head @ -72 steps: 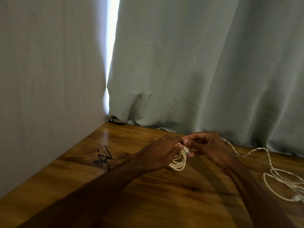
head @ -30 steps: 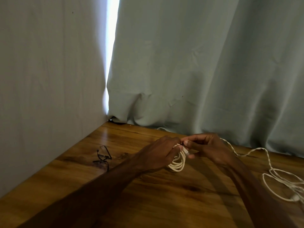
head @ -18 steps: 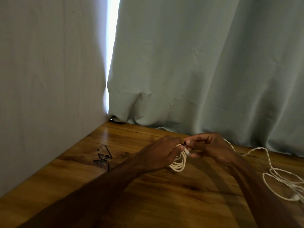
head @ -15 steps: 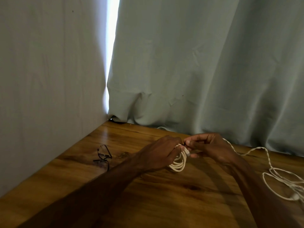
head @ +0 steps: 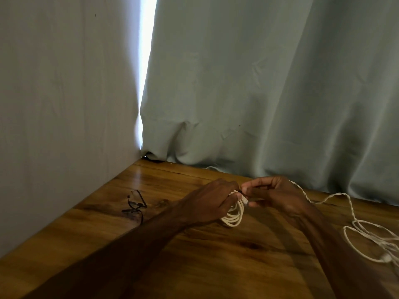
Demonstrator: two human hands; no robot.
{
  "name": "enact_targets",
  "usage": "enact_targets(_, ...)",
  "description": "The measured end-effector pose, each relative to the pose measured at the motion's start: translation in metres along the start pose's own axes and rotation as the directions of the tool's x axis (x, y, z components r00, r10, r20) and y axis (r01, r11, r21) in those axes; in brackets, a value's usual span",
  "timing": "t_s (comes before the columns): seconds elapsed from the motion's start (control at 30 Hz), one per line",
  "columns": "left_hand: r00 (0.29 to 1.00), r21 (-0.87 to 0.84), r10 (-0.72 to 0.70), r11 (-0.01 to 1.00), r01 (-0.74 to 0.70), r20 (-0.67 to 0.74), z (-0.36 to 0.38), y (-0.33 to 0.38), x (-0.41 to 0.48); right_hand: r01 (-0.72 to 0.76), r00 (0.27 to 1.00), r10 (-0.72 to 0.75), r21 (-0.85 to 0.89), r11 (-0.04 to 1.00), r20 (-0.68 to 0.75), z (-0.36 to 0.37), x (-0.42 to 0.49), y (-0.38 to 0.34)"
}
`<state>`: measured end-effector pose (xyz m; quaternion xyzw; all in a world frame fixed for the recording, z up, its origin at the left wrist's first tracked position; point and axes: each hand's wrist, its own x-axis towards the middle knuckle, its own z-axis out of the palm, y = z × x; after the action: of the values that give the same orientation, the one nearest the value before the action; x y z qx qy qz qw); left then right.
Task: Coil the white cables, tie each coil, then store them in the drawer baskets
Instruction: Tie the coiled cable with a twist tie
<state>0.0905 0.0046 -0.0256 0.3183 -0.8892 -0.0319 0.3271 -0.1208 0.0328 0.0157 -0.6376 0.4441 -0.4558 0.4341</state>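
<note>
Pretty early on, I'd say. One white coil (head: pixel 234 216) is wound up and held low over the middle of the bench (head: pixel 216 266). The left hand (head: pixel 207 203) is curled round its top, and the right hand (head: pixel 278 195) is pinching the plug end (head: pixel 245 200) against the loops, so my guess is it's being tucked or tied off. No tie on it that I can see. There's more loose cable (head: pixel 356 229) sprawled uncoiled on the bench to the right, and I can't tell if it's a separate one. The drawer baskets aren't in view, so storing is all to come.
</note>
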Motion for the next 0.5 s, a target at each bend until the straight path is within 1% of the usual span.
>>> enact_targets(0.2,1.0,-0.004,-0.006,1.0,0.006,0.01,0.0023,-0.0034,0.0003,-0.044,0.999,0.044,0.024,0.999,0.013,-0.0008,-0.0023,-0.0024)
enact_targets(0.33,1.0,0.011,-0.007,1.0,0.007,0.012,0.0009,-0.0018,0.0014,-0.056,0.998,0.054,0.084,0.995,0.036,-0.0017,-0.0033,-0.0024)
enact_targets(0.5,1.0,0.027,0.001,1.0,-0.002,0.031,0.0015,-0.0044,0.0009,-0.062,0.997,0.06,0.055,0.997,0.038,0.0005,-0.0008,0.0002)
